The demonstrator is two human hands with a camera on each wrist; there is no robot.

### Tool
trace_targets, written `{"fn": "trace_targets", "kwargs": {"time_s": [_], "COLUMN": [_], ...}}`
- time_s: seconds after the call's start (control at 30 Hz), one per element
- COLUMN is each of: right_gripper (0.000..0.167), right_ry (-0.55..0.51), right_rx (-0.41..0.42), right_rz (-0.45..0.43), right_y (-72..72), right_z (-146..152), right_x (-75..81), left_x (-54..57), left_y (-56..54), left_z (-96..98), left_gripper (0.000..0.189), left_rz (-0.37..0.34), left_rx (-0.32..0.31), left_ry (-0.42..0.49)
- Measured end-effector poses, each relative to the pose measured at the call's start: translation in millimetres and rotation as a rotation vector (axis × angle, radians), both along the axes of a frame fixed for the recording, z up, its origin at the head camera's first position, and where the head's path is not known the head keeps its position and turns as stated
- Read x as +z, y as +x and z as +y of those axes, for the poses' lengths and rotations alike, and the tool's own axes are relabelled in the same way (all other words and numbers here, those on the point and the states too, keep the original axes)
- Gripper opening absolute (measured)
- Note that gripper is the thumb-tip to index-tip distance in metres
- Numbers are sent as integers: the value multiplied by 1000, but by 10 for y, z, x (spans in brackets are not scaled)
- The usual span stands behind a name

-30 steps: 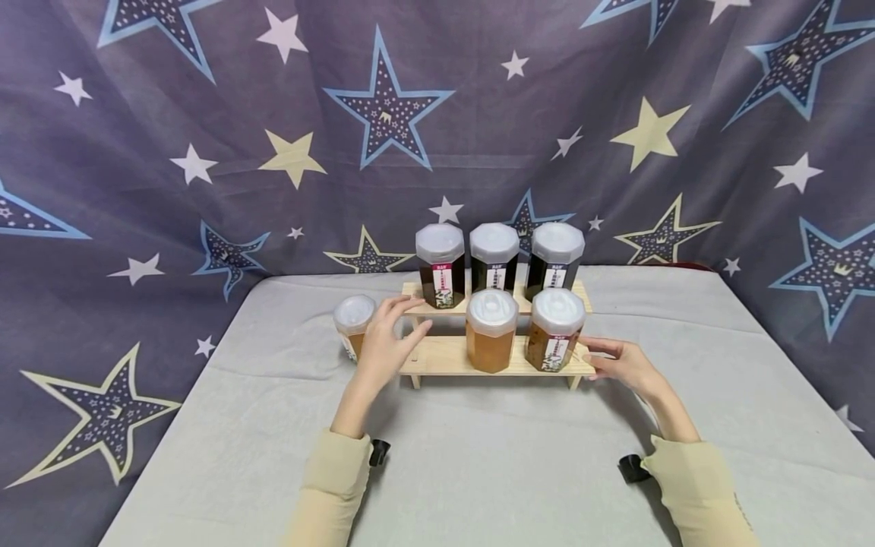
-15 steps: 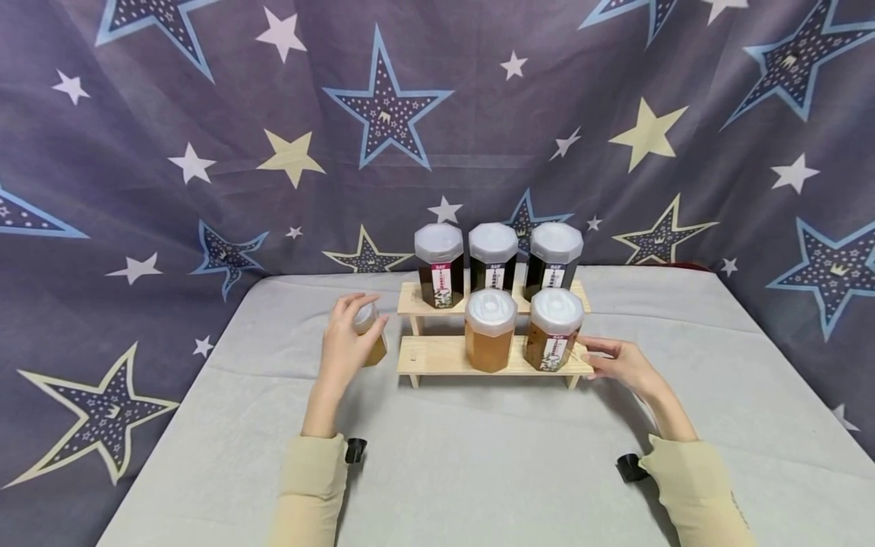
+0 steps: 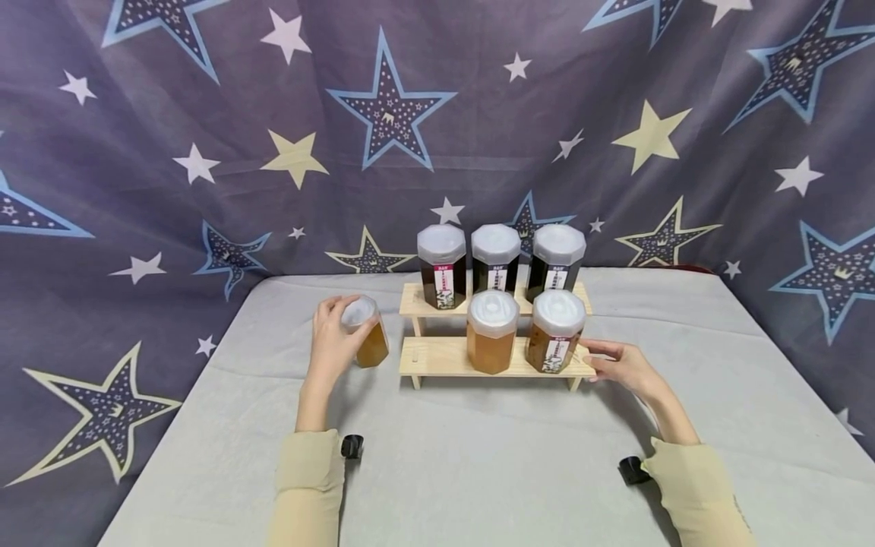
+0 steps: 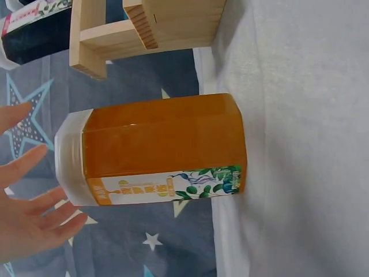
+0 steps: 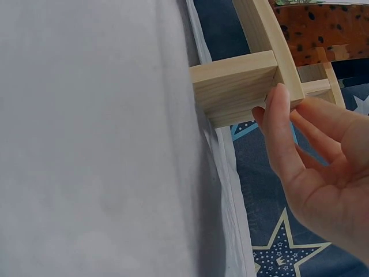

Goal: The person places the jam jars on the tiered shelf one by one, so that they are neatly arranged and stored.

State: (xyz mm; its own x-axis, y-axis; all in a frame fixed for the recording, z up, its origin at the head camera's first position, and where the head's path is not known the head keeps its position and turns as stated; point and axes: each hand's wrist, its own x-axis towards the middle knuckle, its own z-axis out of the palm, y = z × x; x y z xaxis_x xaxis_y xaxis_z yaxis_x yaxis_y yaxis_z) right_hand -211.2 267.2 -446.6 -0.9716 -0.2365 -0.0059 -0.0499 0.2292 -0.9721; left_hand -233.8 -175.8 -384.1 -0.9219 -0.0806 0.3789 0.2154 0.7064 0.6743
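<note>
A white-lidded jar of amber contents [image 3: 372, 346] stands on the cloth left of the two-tier wooden display stand [image 3: 437, 357]. My left hand [image 3: 333, 338] is at its lid, with thumb and fingers spread around the top. In the left wrist view, the fingers [image 4: 55, 222] lie by the lid, while the thumb shows apart from it. The jar's label [image 4: 167, 187] faces that camera. At the stand's right end, my right hand [image 3: 625, 368] pinches the corner of the lower shelf [image 5: 288, 75] between thumb and fingers.
Two amber jars, a left one [image 3: 492, 342] and a right one [image 3: 555, 342], stand on the lower shelf. Dark jars, among them one with a red label [image 3: 443, 277], fill the upper shelf. A starry curtain [image 3: 437, 129] hangs behind the grey cloth [image 3: 492, 471].
My left hand has moved left, from between the jar and the stand to around the jar's lid. The jar has shifted very little. My right hand has stayed at the shelf's end.
</note>
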Motion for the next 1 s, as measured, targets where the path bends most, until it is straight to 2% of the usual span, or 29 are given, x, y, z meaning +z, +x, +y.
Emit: {"fn": "trace_targets", "kwargs": {"time_s": [0.2, 0.6, 0.77, 1.0], "right_gripper": [46, 47, 47, 46], "right_ry": [1, 3, 2, 8], "right_rx": [0, -9, -6, -14], "right_rz": [-1, -8, -8, -4], "right_y": [10, 5, 6, 2], "right_z": [1, 12, 12, 14], "right_x": [16, 1, 0, -4], "left_x": [-49, -141, -147, -157], "left_y": [-44, -115, -142, -160], "left_z": [-37, -120, -133, -112], "left_gripper": [54, 67, 71, 67], "left_rz": [-81, -197, -231, -243], "left_rx": [-12, -35, -45, -33], "left_ry": [10, 43, 62, 77]}}
